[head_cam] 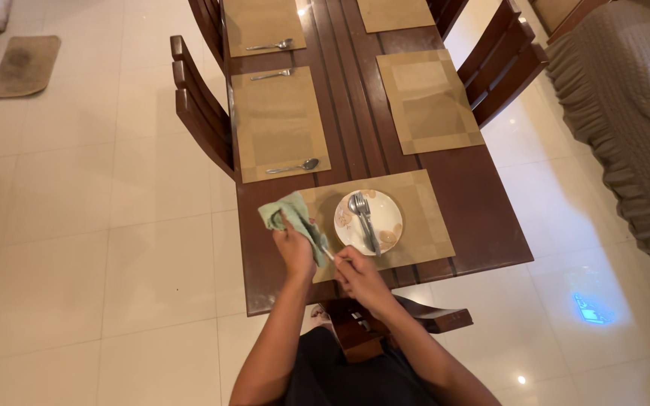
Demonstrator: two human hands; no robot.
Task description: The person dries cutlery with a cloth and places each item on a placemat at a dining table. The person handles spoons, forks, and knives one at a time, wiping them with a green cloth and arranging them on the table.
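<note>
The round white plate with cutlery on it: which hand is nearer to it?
Right. The right hand is just below the round white plate, near its lower edge. The left hand, holding a green cloth, is farther to the plate's left.

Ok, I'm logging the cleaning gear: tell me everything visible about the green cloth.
The green cloth is pale, soft-looking fabric, crumpled, not folded. The left hand grips it above the placemat's left edge, wrapped around one end of a thin utensil whose other end the right hand pinches.
</note>
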